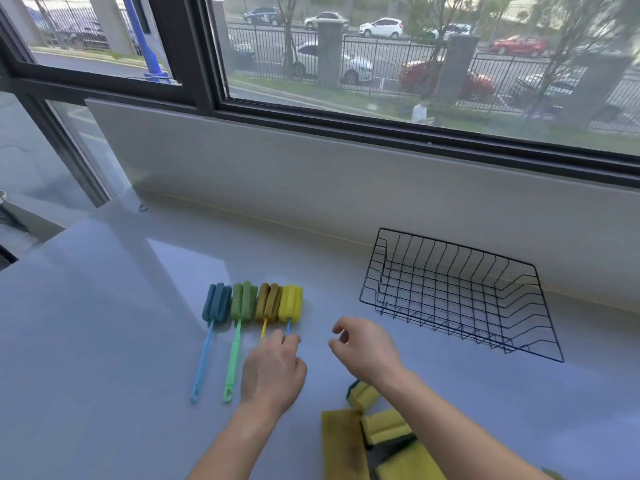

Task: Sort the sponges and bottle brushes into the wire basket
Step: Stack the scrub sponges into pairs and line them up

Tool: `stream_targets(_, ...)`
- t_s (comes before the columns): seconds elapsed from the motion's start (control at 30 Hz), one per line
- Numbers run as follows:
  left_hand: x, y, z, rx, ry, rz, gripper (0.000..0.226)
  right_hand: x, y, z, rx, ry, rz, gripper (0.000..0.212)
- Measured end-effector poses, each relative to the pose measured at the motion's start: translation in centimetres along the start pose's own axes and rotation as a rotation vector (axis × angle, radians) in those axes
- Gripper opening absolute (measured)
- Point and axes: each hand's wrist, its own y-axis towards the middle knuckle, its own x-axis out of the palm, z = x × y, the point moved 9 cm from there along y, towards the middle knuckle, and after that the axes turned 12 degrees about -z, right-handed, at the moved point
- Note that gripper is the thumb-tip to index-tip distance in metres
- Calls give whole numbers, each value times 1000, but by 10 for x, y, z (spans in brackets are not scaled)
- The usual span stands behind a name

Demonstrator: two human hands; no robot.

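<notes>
The wire basket point(457, 292) sits empty on the counter point(104, 341); four bottle brushes point(252, 303) lie in a row left of it, sponges point(381, 427) heaped nearer; the left hand point(272, 372) covers two handles, grip unclear; the right hand point(363, 344) hovers loosely curled, holding nothing; sorting looks unstarted; next, lifting a brush.

The glossy white surface point(121, 341) lies bare to the left of the four foam-headed bottle brushes point(252, 303), which lie side by side in a tight row with heads touching. Between the brushes and the black wire basket point(460, 296) runs an open strip. The basket's top is open and sits close against the white wall point(311, 174). A heap of yellow sponges point(374, 434) crowds the near edge.
</notes>
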Motion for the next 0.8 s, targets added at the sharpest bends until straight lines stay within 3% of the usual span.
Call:
stream_targets(0.3, 20, -30, 67, 207, -55, -36, 38, -37, -86, 77, 76, -32, 145, 31)
stream_targets(0.8, 60, -90, 182, 597, -76, -113, 28, -36, -240, 215, 434, 128, 328, 24)
